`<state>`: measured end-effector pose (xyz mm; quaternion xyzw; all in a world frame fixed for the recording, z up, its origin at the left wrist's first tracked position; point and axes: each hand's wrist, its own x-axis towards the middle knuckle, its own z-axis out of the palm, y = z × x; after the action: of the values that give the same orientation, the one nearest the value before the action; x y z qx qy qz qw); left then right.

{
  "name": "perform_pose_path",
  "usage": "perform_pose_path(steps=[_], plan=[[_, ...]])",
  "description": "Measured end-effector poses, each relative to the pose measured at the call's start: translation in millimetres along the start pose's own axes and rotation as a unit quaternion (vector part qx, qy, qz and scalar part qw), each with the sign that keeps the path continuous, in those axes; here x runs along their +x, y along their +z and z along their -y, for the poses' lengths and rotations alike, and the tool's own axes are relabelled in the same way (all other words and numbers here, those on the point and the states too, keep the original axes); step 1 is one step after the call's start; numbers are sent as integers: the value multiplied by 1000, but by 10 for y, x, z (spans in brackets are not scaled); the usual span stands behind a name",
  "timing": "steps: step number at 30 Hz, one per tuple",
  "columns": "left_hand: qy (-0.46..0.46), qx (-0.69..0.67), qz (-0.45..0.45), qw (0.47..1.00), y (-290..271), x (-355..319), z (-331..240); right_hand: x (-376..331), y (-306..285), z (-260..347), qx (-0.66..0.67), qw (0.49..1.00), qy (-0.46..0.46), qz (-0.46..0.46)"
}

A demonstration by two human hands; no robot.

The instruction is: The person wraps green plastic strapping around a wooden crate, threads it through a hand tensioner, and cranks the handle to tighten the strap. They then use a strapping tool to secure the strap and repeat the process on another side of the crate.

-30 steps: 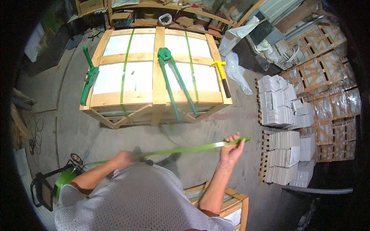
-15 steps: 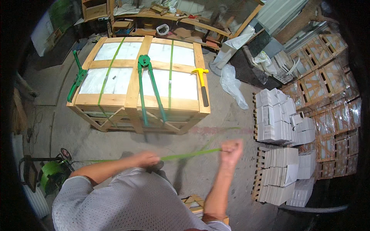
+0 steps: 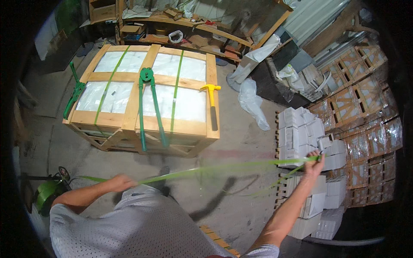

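A long green plastic strap [image 3: 223, 167] stretches across in front of me. My left hand [image 3: 121, 182] grips it near my chest, and my right hand [image 3: 315, 162] holds its far end out to the right, arm extended over stacked white boxes [image 3: 301, 133]. The strap runs left to a green roll on a dispenser [image 3: 46, 194] on the floor. Ahead stands a wooden crate [image 3: 146, 124] bound with green straps; long-handled green strapping tools [image 3: 148, 103] and a yellow-headed hammer [image 3: 212, 105] lie on top.
Another green tool [image 3: 74, 92] leans on the crate's left side. More wooden crates [image 3: 365, 112] are stacked at the right. A cluttered wooden shelf [image 3: 180, 30] runs along the back. Clear plastic bags [image 3: 251, 103] lie on the concrete floor.
My right hand has swung far out to the right, pulling more strap off the roll. My left hand stayed on the strap. My view has shifted so the crate sits more to the left.
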<state>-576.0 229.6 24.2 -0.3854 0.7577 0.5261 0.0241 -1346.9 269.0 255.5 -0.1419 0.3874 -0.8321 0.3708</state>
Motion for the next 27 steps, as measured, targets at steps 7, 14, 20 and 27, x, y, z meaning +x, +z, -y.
perform_pose_path(steps=[7, 14, 20, 27], plan=[[165, -29, -56, 984, 73, 1911, -1802, -911, 984, -2015, -54, 989, 112, -82], [266, 11, -63, 962, 479, 2741, -2713, -1251, 1079, -2309, 23, 969, 136, -205], [222, -69, 110, 966, 793, 2664, -2054, 178, -147, -691, -7, 983, 4, -183], [176, 72, 8, 982, 1206, 2026, -996, 1776, -1216, 976, -196, 938, -186, -219]])
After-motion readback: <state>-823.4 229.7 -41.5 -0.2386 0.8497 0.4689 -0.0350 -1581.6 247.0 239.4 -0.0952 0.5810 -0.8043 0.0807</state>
